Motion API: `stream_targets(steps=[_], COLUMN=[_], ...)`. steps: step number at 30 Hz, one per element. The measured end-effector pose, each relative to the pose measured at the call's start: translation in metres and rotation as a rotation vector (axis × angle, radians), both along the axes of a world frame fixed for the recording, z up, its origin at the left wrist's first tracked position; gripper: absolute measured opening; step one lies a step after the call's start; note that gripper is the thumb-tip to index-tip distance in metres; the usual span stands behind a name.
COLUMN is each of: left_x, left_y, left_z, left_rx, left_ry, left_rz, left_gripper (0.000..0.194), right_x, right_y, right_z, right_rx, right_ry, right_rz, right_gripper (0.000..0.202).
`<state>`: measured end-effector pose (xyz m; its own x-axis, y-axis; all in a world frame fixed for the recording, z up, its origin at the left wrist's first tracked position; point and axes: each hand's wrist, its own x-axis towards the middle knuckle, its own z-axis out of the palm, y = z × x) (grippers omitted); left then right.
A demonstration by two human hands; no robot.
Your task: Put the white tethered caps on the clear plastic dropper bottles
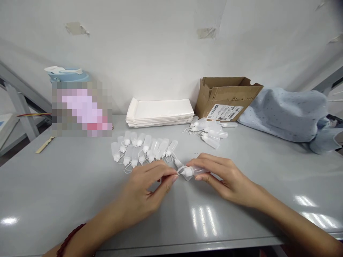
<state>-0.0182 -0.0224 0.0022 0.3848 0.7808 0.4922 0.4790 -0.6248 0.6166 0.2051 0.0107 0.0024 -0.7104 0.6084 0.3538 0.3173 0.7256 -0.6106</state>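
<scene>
A small translucent squeeze bottle (199, 170) with a white top lies sideways between the thumb and fingers of my right hand (226, 178). From its top a thin white strap (181, 168) loops over to my left hand (152, 184). My left thumb and forefinger are pinched together at the strap's end, beside the bottle's tip; the fingertips hide exactly what is between them. Just behind the held bottle another white nozzle (178, 163) and a clear piece show, partly covered. Several similar bottles (146, 142) lie grouped on the table beyond my left hand.
Another pile of bottles (211, 134) lies before an open cardboard box (227, 96). White envelopes or sleeves (160, 110) are stacked by the wall. Light blue fabric (289, 110) lies right; a blurred-out item with a blue lid (69, 75) stands left, near a small stick (45, 145).
</scene>
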Motion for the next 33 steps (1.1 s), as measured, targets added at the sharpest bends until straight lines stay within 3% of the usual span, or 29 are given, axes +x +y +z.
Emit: stream_targets(steps=[22,28,33], left_x=[0.003,0.0039,-0.0012], left_y=[-0.0007,-0.001,-0.0006], left_z=[-0.0069,-0.0068,-0.0052], left_rx=[0.016,0.093,0.268], left_ry=[-0.018,0.014,0.058], left_rz=[-0.043,-0.026,0.035], left_gripper=[0.015,0.013,0.017], right_x=[-0.0056,-0.0068,-0.0081], right_y=[-0.0056,-0.0048,-0.0071], right_z=[-0.008,-0.0092,-0.0105], right_rx=[0.139,0.122,0.188], right_ry=[0.015,0.03,0.051], right_rz=[-0.013,-0.002,-0.065], right_gripper=[0.024,0.026,0.027])
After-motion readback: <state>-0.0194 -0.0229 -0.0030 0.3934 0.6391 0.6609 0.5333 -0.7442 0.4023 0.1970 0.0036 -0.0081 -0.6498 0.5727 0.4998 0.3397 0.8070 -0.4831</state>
